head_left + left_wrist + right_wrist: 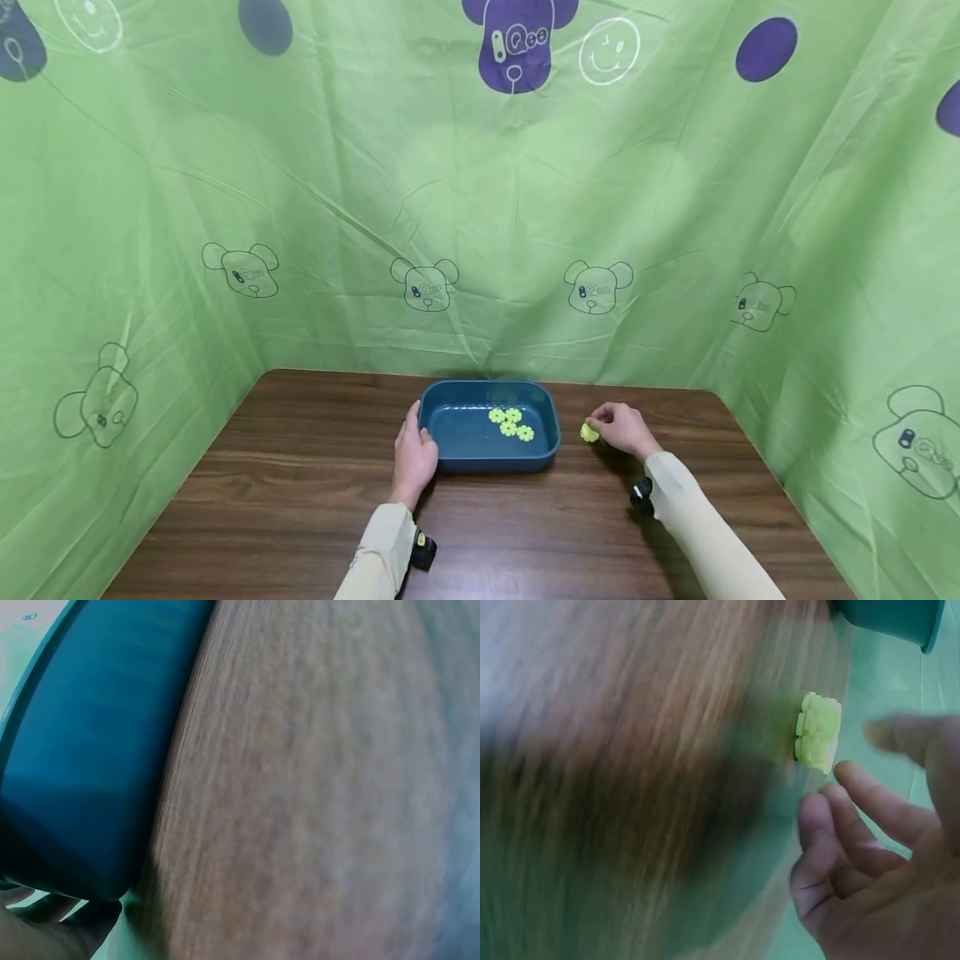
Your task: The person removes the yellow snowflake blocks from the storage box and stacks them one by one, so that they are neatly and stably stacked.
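A dark blue rectangular tray (491, 464) stands on the table, with several small yellow flower-shaped pieces (509, 428) lying inside it toward the right. At its left end my left hand (415, 460) holds the side, fingers along the outer wall and thumb over the rim. In the left wrist view, fingers (56, 919) show against the tray's end. Right of the tray, my right hand (621, 427) reaches down to a small yellow stack with scalloped edges (819, 733). The right wrist view shows the thumb apart from the stack and another fingertip close by its lower edge.
The brown wooden table (300, 500) has rounded far corners. Behind it and at both sides hangs a green printed curtain (480, 217). A black wrist camera (423, 551) sits on the left wrist, another black device (642, 496) on the right.
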### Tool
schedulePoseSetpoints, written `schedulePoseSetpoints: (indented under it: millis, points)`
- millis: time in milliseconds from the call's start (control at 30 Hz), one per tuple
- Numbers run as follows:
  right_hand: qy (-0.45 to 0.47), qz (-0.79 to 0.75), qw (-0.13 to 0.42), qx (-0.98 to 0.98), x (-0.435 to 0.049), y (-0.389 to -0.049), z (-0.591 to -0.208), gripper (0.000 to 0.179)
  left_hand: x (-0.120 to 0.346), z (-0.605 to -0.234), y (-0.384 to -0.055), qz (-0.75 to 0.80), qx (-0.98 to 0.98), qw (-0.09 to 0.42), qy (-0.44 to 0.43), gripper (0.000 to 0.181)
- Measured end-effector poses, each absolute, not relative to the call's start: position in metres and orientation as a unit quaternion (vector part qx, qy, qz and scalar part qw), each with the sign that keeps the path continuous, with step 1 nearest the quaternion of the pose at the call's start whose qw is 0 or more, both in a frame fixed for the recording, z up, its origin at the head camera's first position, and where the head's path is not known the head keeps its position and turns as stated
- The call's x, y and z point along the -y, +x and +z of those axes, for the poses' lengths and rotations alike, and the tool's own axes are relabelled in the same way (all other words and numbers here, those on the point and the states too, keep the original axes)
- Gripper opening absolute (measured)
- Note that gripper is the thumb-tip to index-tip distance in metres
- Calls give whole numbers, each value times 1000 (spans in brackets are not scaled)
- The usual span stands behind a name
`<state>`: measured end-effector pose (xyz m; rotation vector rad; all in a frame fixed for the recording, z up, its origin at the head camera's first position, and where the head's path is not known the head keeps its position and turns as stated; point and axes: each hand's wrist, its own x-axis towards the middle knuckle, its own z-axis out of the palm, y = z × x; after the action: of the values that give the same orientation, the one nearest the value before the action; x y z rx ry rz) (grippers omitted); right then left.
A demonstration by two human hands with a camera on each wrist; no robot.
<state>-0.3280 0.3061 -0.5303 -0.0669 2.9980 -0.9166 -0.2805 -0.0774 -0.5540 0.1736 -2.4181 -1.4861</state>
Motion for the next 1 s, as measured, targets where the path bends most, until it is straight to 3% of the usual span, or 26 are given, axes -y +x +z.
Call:
schedulePoseSetpoints:
  millis: [200,1000]
  points:
    - [-32,-238,25,-970,-301,-324,-529,37,78,-555,-283,-514,842,155,58,55]
    - [-19,-195,19,-981,-295,-318,-528,37,77,-557,-282,-513,841,161,63,55]
